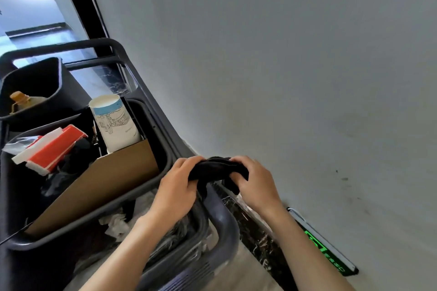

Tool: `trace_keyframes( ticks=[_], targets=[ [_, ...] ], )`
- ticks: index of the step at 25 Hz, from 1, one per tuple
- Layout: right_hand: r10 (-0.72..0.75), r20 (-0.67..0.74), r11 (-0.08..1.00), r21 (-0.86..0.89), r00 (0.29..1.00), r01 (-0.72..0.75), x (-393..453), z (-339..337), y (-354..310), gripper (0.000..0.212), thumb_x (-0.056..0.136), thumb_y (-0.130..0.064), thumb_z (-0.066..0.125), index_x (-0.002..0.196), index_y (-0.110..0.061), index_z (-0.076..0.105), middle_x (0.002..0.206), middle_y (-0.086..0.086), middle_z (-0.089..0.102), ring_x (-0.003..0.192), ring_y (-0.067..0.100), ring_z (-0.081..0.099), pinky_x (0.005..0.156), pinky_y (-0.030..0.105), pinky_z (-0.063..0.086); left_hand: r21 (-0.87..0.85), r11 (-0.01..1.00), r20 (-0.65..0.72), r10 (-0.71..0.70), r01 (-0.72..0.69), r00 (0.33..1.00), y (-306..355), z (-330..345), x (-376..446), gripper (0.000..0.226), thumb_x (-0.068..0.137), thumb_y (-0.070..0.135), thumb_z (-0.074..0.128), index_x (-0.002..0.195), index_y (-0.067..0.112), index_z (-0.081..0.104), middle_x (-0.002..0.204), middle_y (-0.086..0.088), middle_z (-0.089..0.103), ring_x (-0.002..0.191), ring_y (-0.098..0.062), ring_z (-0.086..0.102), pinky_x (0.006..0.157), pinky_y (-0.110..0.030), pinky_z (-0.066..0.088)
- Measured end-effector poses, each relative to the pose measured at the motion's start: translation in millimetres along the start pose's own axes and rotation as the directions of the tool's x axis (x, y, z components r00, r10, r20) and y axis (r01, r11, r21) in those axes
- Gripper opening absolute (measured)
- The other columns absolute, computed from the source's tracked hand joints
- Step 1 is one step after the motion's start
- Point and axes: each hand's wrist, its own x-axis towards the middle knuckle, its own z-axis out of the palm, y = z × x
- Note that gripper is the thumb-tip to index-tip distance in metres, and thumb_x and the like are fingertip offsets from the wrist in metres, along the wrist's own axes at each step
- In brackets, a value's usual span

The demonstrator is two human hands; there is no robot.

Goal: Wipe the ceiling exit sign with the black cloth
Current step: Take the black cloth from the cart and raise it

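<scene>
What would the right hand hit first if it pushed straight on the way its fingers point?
The right hand, gripping the black cloth, points toward the left hand. It would likely meet that hand first, then the grey cart's bin rim; depth is uncertain.

A dark grey cleaning cart with a rounded tubular frame stands on the floor beside the wall. Its upper tray holds a dark bin at the far end, with a bottle with an orange cap inside. Nearer sit a white paper cup with a blue line drawing, a red and white box and a tilted sheet of brown cardboard. Below the tray lie crumpled white paper and clear plastic.
</scene>
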Motion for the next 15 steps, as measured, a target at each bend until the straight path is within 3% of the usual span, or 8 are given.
trace_keyframes(
  ticks=[3,5,8,11,15],
  targets=[
    [0.054,-0.118,0.998,0.049,0.992,-0.049,-28,-46,9,0.022,0.087,-0.024,0.062,0.105,-0.037,0.063,0.099,-0.010,0.064,0.089,0.005,0.059,0.072,0.012,0.040,-0.116,0.990,0.017,0.084,-0.081,0.996,40,21,3,0.053,0.086,-0.012,0.060,0.124,0.025,0.063,0.115,0.009,0.058,0.103,-0.008,0.056,0.087,-0.012,0.042],
    [0.096,-0.200,0.995,0.057,0.975,-0.086,-51,-79,19,0.021,0.088,-0.024,0.061,0.103,-0.038,0.063,0.098,-0.012,0.063,0.088,0.000,0.057,0.071,0.011,0.039,-0.169,0.981,0.078,0.111,-0.096,0.991,69,42,3,0.054,0.085,-0.012,0.061,0.115,0.033,0.064,0.110,0.008,0.064,0.098,-0.009,0.060,0.079,-0.004,0.040],
    [0.179,-0.323,0.984,0.076,0.929,-0.163,-91,-124,42,0.021,0.089,-0.024,0.059,0.098,-0.043,0.058,0.099,-0.015,0.060,0.087,-0.006,0.054,0.069,0.007,0.038,-0.205,0.975,0.220,0.134,-0.088,0.966,114,82,-2,0.054,0.088,-0.002,0.066,0.100,0.049,0.054,0.094,0.014,0.068,0.083,-0.001,0.064,0.064,-0.013,0.050],
    [0.281,-0.432,0.959,0.155,0.857,-0.237,-131,-155,67,0.022,0.089,-0.024,0.059,0.095,-0.044,0.056,0.100,-0.019,0.060,0.090,-0.010,0.054,0.070,0.002,0.037,-0.264,0.957,0.321,0.203,-0.118,0.925,155,124,-19,0.048,0.090,0.001,0.069,0.097,0.045,0.050,0.092,0.015,0.067,0.084,0.007,0.063,0.068,-0.015,0.053],
    [0.385,-0.554,0.923,0.227,0.739,-0.311,-181,-183,109,0.020,0.088,-0.021,0.058,0.101,-0.037,0.061,0.103,-0.017,0.062,0.094,-0.007,0.055,0.073,0.008,0.040,-0.431,0.898,0.507,0.318,-0.084,0.801,193,179,-48,0.056,0.086,0.002,0.073,0.115,0.042,0.046,0.117,0.011,0.060,0.099,0.007,0.063,0.080,-0.017,0.056]
  ],
)
